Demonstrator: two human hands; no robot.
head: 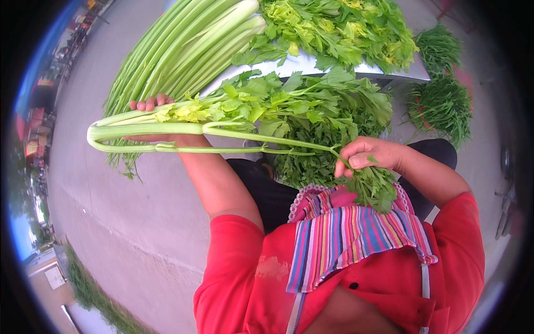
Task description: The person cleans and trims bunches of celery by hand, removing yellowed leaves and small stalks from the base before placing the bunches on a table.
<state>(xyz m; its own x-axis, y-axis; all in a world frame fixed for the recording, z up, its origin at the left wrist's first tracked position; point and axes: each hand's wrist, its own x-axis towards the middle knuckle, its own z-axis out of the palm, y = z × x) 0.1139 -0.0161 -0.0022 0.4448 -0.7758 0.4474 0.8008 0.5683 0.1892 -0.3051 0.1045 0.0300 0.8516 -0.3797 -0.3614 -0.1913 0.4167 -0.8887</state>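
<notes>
My left hand [151,102] is wrapped round a bunch of celery [146,130] from behind, near its base end; its fingertips show above the stalks and the palm is hidden. The stalks lie sideways, leaves to the right. My right hand [367,156] pinches a thin outer stalk of the same bunch by its leafy end, and leaves hang below the fingers. Beyond the bunch, celery stalks [187,50] lie heaped on a metal-topped table [300,64], with a pile of celery leaves [342,29] to their right.
Dark green leaves [304,169] are heaped low between my knees. Bundles of thin green vegetables [442,106] stand on the right beyond my knee, some with red ties. Grey pavement [146,208] stretches left, edged by a strip of plants [91,288].
</notes>
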